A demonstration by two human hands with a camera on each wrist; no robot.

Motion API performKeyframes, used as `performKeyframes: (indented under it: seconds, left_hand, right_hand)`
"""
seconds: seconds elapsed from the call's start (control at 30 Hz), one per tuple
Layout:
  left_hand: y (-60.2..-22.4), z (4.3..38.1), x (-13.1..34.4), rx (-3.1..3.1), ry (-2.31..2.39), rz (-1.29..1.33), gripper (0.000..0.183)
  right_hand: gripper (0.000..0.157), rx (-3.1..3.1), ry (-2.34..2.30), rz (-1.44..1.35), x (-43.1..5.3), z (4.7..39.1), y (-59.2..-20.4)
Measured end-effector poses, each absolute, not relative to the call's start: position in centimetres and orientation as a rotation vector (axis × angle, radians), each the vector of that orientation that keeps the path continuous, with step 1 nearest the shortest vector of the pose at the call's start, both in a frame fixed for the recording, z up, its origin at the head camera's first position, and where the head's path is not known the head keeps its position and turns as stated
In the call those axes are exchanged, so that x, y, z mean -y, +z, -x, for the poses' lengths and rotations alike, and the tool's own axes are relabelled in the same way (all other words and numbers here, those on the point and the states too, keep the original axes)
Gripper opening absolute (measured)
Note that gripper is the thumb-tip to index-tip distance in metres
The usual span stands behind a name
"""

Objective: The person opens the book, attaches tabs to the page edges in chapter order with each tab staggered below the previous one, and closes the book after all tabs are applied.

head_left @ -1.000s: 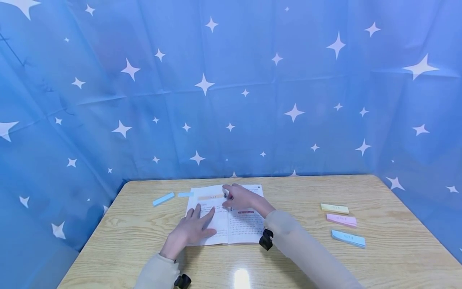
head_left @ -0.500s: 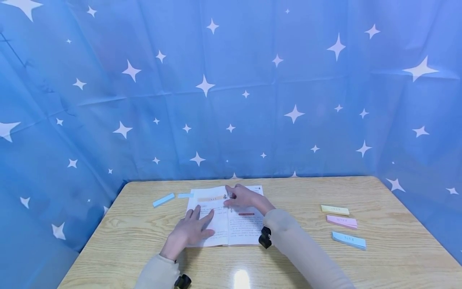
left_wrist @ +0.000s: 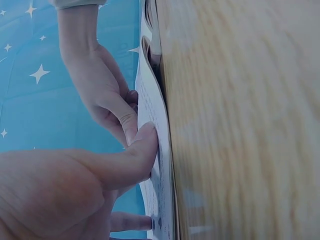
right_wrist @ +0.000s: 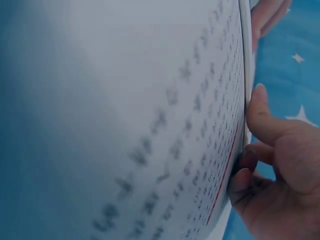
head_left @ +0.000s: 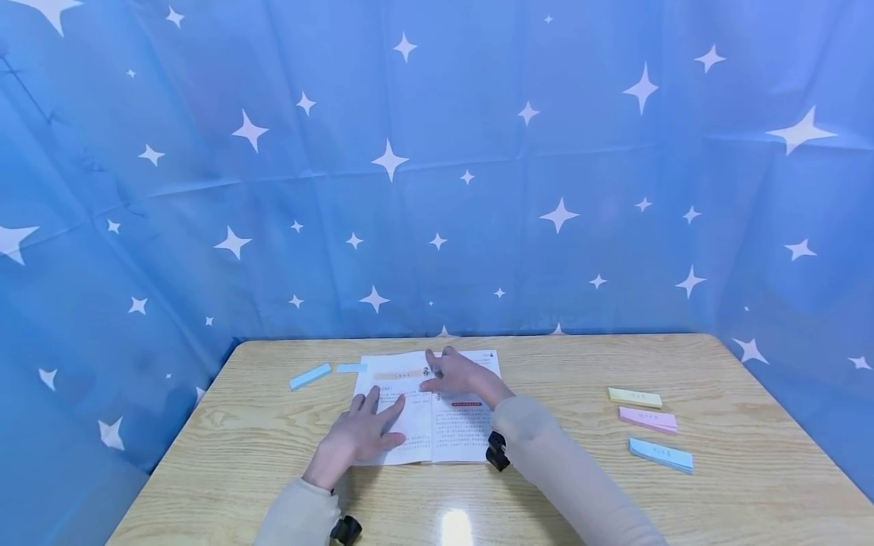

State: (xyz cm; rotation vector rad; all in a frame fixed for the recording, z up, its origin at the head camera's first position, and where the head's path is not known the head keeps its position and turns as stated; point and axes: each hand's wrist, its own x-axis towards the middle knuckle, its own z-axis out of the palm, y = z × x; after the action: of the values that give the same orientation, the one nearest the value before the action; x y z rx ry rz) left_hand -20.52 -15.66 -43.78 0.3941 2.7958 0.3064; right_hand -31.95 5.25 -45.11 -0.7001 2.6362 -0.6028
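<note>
An open book (head_left: 464,436) lies flat near the table's far side, with printed text on both pages. My left hand (head_left: 365,432) rests spread on the left page; in the left wrist view its thumb (left_wrist: 142,147) presses the paper. My right hand (head_left: 460,375) touches the book near the upper part of the centre fold, thumb and index finger spread apart, other fingers bent. Across the upper left page runs a pale orange paper strip (head_left: 399,374) with writing, its right end beside my right fingertips. A light blue strip (head_left: 351,368) sticks out from the book's left edge.
A blue sticky-note strip (head_left: 310,377) lies left of the book. To the right are a yellow note pad (head_left: 635,397), a pink one (head_left: 648,419) and a blue one (head_left: 661,455). Behind the wooden table (head_left: 273,425) hangs a blue star-patterned curtain (head_left: 437,167).
My right hand shifts slightly at the fold, and its forearm moves a little to the left. The left hand and the book stay almost still.
</note>
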Motion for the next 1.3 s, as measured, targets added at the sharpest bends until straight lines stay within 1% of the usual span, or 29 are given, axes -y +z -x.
performKeyframes:
  seconds: [0.43,1.0,1.3]
  left_hand:
    - [-43.9,20.2,15.4,-2.836,0.307,-0.388,0.062]
    - [-44.1,19.8,15.0,-2.887,0.294,-0.411,0.060]
    - [-44.1,19.8,15.0,-2.877,0.291,-0.399,0.061]
  right_hand:
    - [0.074,-2.617,-0.426,0.758,-4.9,31.3,-44.3]
    - [0.062,-2.675,-0.259,0.896,-5.2,29.1,-44.0]
    - [0.061,-2.684,-0.242,0.881,-5.0,27.4,-43.9]
